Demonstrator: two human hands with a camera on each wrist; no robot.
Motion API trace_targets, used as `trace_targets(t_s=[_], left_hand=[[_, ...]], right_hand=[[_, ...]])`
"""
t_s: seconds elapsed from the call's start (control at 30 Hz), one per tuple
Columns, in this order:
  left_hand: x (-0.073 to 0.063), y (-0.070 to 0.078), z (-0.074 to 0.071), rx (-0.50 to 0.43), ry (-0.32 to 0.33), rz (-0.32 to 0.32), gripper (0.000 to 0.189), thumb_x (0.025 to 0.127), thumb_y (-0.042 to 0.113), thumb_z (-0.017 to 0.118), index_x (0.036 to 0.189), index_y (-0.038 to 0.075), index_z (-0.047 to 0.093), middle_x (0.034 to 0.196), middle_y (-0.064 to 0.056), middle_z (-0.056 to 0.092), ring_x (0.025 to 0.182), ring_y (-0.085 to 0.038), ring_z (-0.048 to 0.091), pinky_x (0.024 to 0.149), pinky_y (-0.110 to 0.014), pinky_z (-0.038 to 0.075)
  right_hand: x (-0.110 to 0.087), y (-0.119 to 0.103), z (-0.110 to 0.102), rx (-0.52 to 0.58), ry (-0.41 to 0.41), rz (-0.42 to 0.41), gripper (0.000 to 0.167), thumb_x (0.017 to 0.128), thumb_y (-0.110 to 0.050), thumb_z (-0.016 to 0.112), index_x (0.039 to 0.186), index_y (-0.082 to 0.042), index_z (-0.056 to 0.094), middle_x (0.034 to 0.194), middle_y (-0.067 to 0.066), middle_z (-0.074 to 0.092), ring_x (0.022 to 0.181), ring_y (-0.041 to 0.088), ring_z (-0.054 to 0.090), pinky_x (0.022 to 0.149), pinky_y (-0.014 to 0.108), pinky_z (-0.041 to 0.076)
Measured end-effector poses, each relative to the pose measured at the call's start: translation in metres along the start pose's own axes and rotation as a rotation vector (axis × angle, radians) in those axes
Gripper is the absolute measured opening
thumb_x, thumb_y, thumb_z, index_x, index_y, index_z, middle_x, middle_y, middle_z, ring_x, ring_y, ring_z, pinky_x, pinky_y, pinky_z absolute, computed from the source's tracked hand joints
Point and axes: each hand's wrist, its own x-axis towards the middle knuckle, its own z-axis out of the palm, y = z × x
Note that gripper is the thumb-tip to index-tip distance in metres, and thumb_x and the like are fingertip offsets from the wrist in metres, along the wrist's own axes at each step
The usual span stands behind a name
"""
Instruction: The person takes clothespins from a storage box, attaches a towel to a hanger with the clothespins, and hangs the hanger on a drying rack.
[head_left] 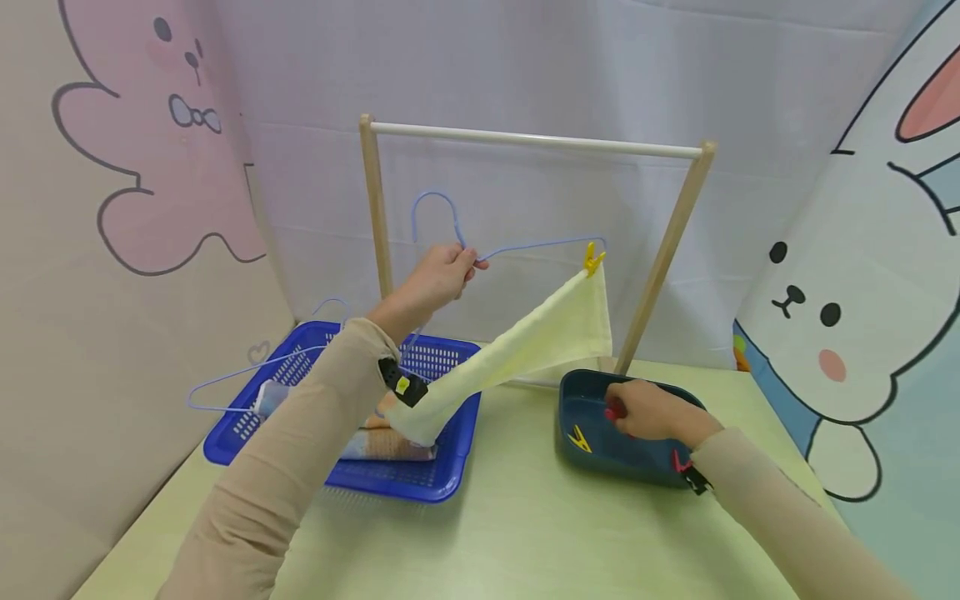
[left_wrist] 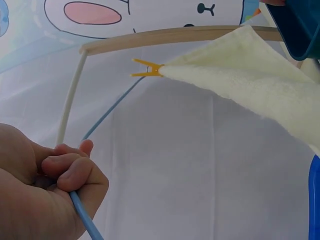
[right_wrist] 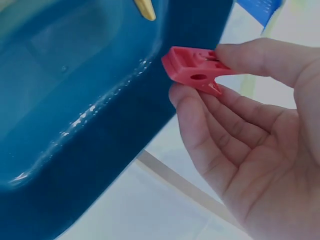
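— When looked at from the head view, gripping what with the left hand?
— Gripping the blue hanger just below its hook, with curled fingers, in front of the rack.
— And with the right hand?
— Pinching a red clip over the tub, near a yellow loose clip lying inside.
— See the cloth?
— Yes: pale yellow, hanging by one corner from the yellow clip at the hanger's right end, then sloping down leftward over the basket. Cannot tell whether touching the folded fabrics in there.
— Now from the left wrist view?
— Clenched round the hanger's wire, with thumb and fingers folded close together. Farther along, pinned at the corner by the yellow clip; looking soft and fuzzy, doubled over near the clip and widening away from it.
— And from the right wrist view?
— Pinching the red clip between thumb above and fingertip below, with palm showing. Cannot tell whether touching the tub's wall with the clip.
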Motion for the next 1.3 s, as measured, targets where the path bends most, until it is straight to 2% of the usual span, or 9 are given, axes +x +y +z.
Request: trace_targets(t_s=[0.1, 0.17, 0.3, 0.37, 0.63, 0.87, 1.17, 1.23, 1.3], left_hand=[[0.002, -0.005, 0.0, -0.018, -0.006, -0.007, 0.033, 0.105, 0.026, 0.033, 0.096, 0.005, 0.057, 0.068, 0.0, 0.039, 0.049, -0.01, 0.027, 0.05, -0.023, 0.026], [0.003, -0.008, 0.001, -0.03, -0.01, -0.007, 0.032, 0.105, 0.025, 0.034, 0.096, 0.004, 0.056, 0.068, 0.0, 0.039, 0.049, -0.01, 0.028, 0.05, -0.023, 0.026], [0.004, -0.01, 0.001, -0.032, -0.007, 0.007, 0.031, 0.104, 0.023, 0.034, 0.099, 0.003, 0.057, 0.071, -0.002, 0.04, 0.049, -0.01, 0.029, 0.049, -0.023, 0.026], [0.004, -0.01, 0.002, -0.03, -0.003, 0.013, 0.031, 0.104, 0.023, 0.035, 0.101, 0.003, 0.057, 0.073, -0.002, 0.041, 0.049, -0.01, 0.029, 0.049, -0.023, 0.026], [0.003, -0.008, 0.006, -0.051, -0.025, 0.002, 0.029, 0.104, 0.022, 0.036, 0.096, 0.003, 0.056, 0.07, -0.002, 0.04, 0.049, -0.01, 0.027, 0.049, -0.022, 0.025], [0.005, -0.011, 0.009, -0.095, -0.044, -0.004, 0.029, 0.104, 0.021, 0.035, 0.088, 0.003, 0.052, 0.069, -0.001, 0.041, 0.046, -0.008, 0.024, 0.048, -0.022, 0.024], [0.007, -0.012, 0.012, -0.154, -0.071, -0.035, 0.024, 0.104, 0.02, 0.035, 0.088, 0.005, 0.045, 0.074, -0.003, 0.04, 0.046, -0.009, 0.021, 0.052, -0.023, 0.024], [0.006, -0.012, 0.013, -0.157, -0.076, -0.048, 0.024, 0.104, 0.021, 0.035, 0.09, 0.005, 0.045, 0.075, -0.002, 0.04, 0.047, -0.01, 0.022, 0.054, -0.023, 0.025], [0.006, -0.013, 0.014, -0.168, -0.084, -0.056, 0.024, 0.104, 0.021, 0.034, 0.094, 0.004, 0.047, 0.074, -0.002, 0.038, 0.048, -0.01, 0.022, 0.055, -0.023, 0.025]], right_hand=[[-0.001, -0.002, -0.002, 0.014, 0.007, -0.028, 0.028, 0.085, -0.008, 0.065, 0.112, -0.002, 0.058, 0.083, -0.004, 0.056, 0.069, 0.011, 0.052, 0.068, 0.035, 0.048], [-0.002, -0.003, -0.003, 0.021, 0.014, -0.055, 0.026, 0.086, -0.008, 0.065, 0.111, -0.004, 0.059, 0.083, -0.004, 0.056, 0.069, 0.011, 0.051, 0.067, 0.034, 0.047], [-0.004, -0.005, -0.005, 0.008, 0.044, -0.108, 0.012, 0.086, -0.007, 0.064, 0.096, -0.012, 0.06, 0.081, -0.006, 0.052, 0.068, 0.01, 0.049, 0.063, 0.03, 0.044], [-0.005, -0.005, -0.006, -0.006, 0.063, -0.131, 0.011, 0.086, -0.006, 0.065, 0.09, -0.015, 0.059, 0.08, -0.005, 0.05, 0.067, 0.01, 0.047, 0.061, 0.029, 0.042], [-0.01, -0.014, -0.009, 0.02, 0.104, -0.151, 0.011, 0.087, -0.006, 0.063, 0.083, -0.014, 0.057, 0.078, -0.004, 0.045, 0.064, 0.011, 0.043, 0.058, 0.028, 0.038], [-0.01, -0.025, -0.01, 0.054, 0.153, -0.176, 0.014, 0.092, -0.011, 0.058, 0.08, -0.018, 0.058, 0.077, -0.005, 0.045, 0.061, 0.009, 0.043, 0.057, 0.027, 0.04], [-0.009, -0.04, -0.014, 0.087, 0.194, -0.21, 0.006, 0.091, -0.013, 0.062, 0.086, -0.016, 0.063, 0.08, -0.007, 0.049, 0.064, 0.007, 0.047, 0.059, 0.026, 0.044], [-0.009, -0.045, -0.015, 0.11, 0.189, -0.212, 0.002, 0.091, -0.012, 0.062, 0.091, -0.015, 0.062, 0.082, -0.007, 0.052, 0.067, 0.007, 0.052, 0.061, 0.026, 0.046], [-0.009, -0.05, -0.017, 0.132, 0.185, -0.204, 0.011, 0.09, -0.011, 0.062, 0.101, -0.011, 0.06, 0.086, -0.006, 0.056, 0.072, 0.007, 0.055, 0.064, 0.027, 0.048]])
